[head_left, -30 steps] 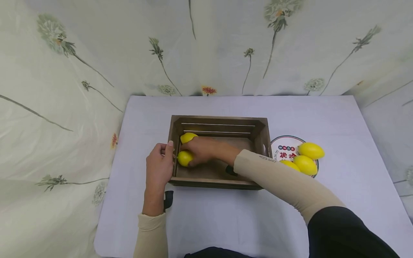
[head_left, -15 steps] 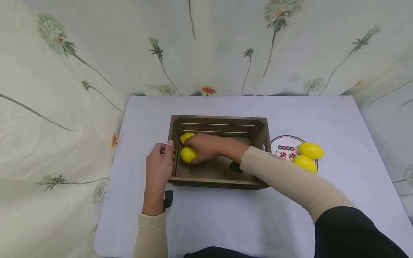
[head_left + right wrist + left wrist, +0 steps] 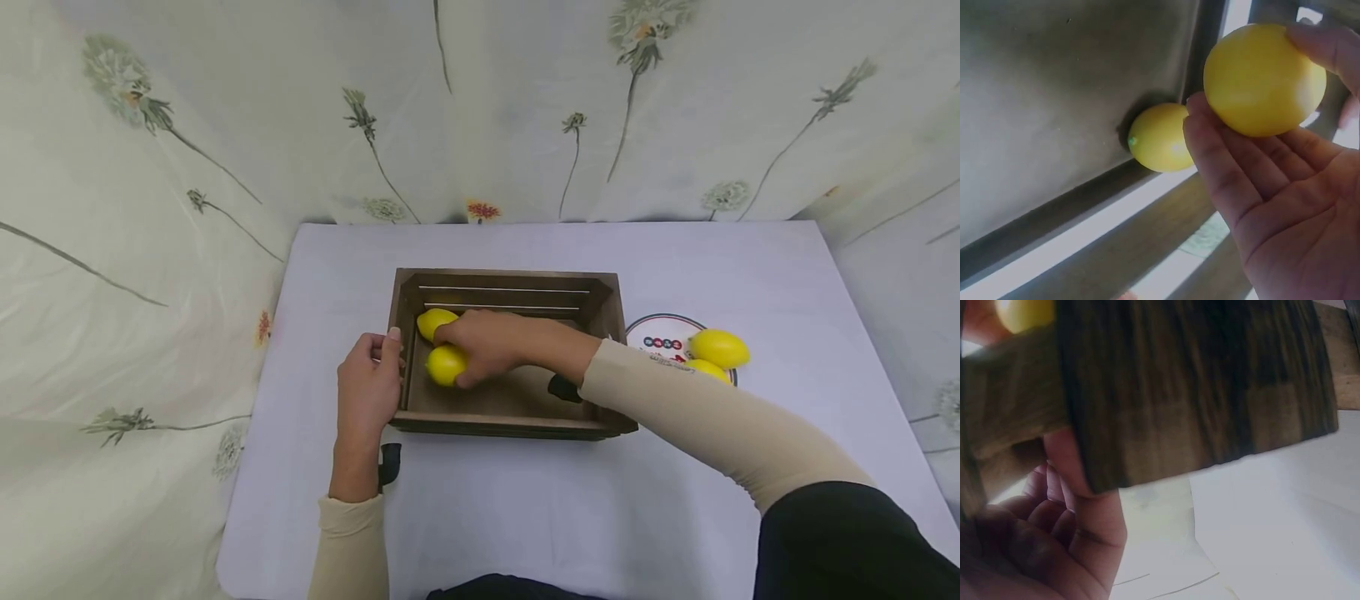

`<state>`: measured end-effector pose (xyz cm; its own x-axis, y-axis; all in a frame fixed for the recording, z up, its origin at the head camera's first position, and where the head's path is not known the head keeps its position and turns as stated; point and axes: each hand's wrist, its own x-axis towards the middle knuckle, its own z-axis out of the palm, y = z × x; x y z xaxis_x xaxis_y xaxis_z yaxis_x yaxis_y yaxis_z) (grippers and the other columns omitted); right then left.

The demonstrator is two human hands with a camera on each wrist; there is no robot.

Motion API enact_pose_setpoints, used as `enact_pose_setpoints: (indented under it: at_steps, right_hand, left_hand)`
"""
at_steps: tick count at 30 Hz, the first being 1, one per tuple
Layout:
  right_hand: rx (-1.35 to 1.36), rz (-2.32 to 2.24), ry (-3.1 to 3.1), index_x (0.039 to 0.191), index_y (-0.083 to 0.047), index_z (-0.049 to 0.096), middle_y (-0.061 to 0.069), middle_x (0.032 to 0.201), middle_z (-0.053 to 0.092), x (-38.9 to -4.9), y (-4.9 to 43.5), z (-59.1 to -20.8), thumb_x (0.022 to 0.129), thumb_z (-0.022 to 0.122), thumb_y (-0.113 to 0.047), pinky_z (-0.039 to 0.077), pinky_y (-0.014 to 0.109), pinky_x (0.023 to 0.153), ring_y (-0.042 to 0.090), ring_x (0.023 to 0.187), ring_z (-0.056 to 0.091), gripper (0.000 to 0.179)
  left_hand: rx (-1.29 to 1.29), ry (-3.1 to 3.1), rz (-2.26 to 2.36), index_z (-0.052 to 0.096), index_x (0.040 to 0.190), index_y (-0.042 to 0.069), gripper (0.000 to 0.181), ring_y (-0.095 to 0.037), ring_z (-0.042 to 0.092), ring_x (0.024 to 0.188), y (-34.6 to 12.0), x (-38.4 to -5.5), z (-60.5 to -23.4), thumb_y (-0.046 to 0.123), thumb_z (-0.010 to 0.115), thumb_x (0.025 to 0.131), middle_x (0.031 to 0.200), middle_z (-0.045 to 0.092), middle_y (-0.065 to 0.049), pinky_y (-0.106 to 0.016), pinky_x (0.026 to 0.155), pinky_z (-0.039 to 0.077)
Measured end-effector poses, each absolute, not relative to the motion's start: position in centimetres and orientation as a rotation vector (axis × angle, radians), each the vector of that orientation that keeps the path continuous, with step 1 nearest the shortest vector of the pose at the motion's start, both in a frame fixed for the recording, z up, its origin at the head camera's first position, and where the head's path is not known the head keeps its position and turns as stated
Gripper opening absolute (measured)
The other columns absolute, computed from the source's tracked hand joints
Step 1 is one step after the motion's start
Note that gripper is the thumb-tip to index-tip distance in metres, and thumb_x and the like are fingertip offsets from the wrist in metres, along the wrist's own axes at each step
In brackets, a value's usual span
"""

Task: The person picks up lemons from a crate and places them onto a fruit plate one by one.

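Note:
A brown slatted wooden crate (image 3: 510,427) stands mid-table. Inside it, my right hand (image 3: 491,346) pinches a yellow lemon (image 3: 447,367) between thumb and fingertips. The right wrist view shows this lemon (image 3: 1266,81) held above the crate floor. Another lemon (image 3: 1160,137) lies in the back left corner, just behind it. My left hand (image 3: 369,379) grips the crate's left end, its thumb up by the rim. In the left wrist view its curled fingers (image 3: 1100,519) reach in at a dark slat (image 3: 1197,394), which hides the fingertips.
Right of the crate lies a round white plate (image 3: 651,333) with printed lettering. Two lemons show there, one in full (image 3: 718,348) and one partly behind my right sleeve (image 3: 690,408). Floral fabric (image 3: 480,125) hangs behind the white-covered table (image 3: 345,250).
My right hand has drawn slightly to the right with the lemon, away from the crate's left wall. The sleeve now covers more of the plate and its lemons. My left hand keeps its place.

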<state>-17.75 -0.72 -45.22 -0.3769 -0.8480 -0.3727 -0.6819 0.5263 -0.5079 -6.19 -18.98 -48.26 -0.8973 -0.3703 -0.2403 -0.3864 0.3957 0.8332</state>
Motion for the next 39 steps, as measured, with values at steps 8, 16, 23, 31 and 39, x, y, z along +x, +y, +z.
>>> enact_pose_setpoints:
  at_steps: [8, 16, 23, 31, 39]
  right_hand:
    - [-1.274, -0.421, 2.158, 0.129, -0.008, 0.062, 0.0, 0.101, 0.064, -17.1, 0.8, -43.6, 0.086, 0.08, -0.018, 0.051, 0.031, 0.077, 0.018, 0.084, 0.058, 0.048]
    - [-1.24, -0.485, 2.17, 0.137, -0.009, 0.061, -0.001, 0.108, 0.066, -16.7, 2.9, -42.2, 0.086, 0.08, -0.019, 0.052, 0.032, 0.082, 0.018, 0.089, 0.059, 0.055]
    - [-1.235, -0.566, 2.194, 0.134, -0.014, 0.063, -0.006, 0.11, 0.067, -16.3, 4.6, -41.2, 0.086, 0.081, -0.02, 0.051, 0.033, 0.085, 0.015, 0.092, 0.059, 0.051]
    - [-1.196, -0.637, 2.198, 0.133, -0.017, 0.062, -0.009, 0.11, 0.065, -15.3, 6.4, -40.4, 0.087, 0.083, -0.022, 0.054, 0.032, 0.084, 0.013, 0.093, 0.06, 0.051]
    - [-1.14, -0.766, 2.223, 0.134, -0.018, 0.061, -0.01, 0.117, 0.064, -13.9, 8.6, -39.7, 0.087, 0.085, -0.024, 0.056, 0.039, 0.087, 0.014, 0.098, 0.06, 0.053]
  left_hand:
    - [-0.714, 2.615, 1.556, 0.063, 0.116, 0.01, 0.051, -0.027, 0.065, 0.081, -18.9, -6.2, -48.2, 0.057, 0.046, 0.108, 0.096, 0.068, -0.009, -0.038, 0.068, 0.056]
    - [-0.709, 2.615, 1.562, 0.064, 0.116, 0.009, 0.049, -0.027, 0.065, 0.081, -18.9, -6.2, -48.0, 0.055, 0.047, 0.108, 0.096, 0.068, -0.009, -0.038, 0.067, 0.055]
    - [-0.714, 2.604, 1.565, 0.064, 0.117, 0.009, 0.05, -0.027, 0.065, 0.082, -18.9, -6.2, -48.1, 0.055, 0.047, 0.108, 0.097, 0.068, -0.009, -0.038, 0.068, 0.055]
    - [-0.719, 2.605, 1.555, 0.064, 0.119, 0.009, 0.051, -0.027, 0.066, 0.083, -19.0, -6.2, -48.1, 0.056, 0.047, 0.108, 0.097, 0.068, -0.009, -0.039, 0.069, 0.056]
    - [-0.714, 2.598, 1.565, 0.064, 0.118, 0.01, 0.05, -0.027, 0.065, 0.081, -19.0, -6.2, -48.3, 0.056, 0.048, 0.108, 0.096, 0.067, -0.009, -0.038, 0.066, 0.055]
